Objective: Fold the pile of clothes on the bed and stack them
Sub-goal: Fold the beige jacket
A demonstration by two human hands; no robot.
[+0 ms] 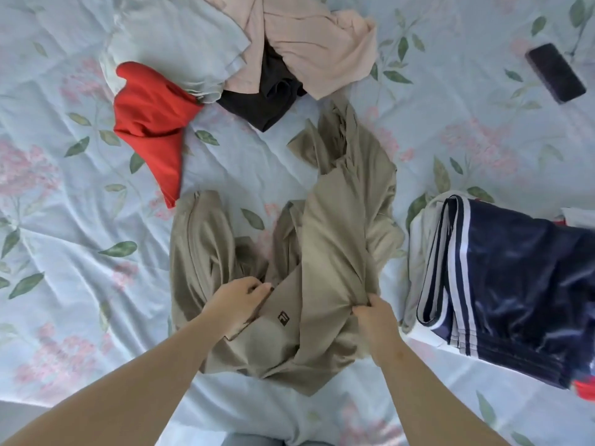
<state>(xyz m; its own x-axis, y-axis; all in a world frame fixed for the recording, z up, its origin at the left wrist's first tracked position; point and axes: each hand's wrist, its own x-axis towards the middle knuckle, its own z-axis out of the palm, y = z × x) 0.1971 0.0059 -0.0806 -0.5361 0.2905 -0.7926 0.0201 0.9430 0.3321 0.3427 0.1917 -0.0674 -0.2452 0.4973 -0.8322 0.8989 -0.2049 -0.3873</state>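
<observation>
Gripping the crumpled khaki garment (325,239) mid-bed, left hand (238,300) and right hand (376,320) bunch its cloth, fingertips partly buried. The pile (322,43) at twelve and the stack (502,278) at three run off-frame.

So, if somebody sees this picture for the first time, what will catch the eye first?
The left hand and the right hand grip a crumpled khaki garment in the middle. A bright red garment lies at upper left; a folded navy striped garment sits at right.
</observation>
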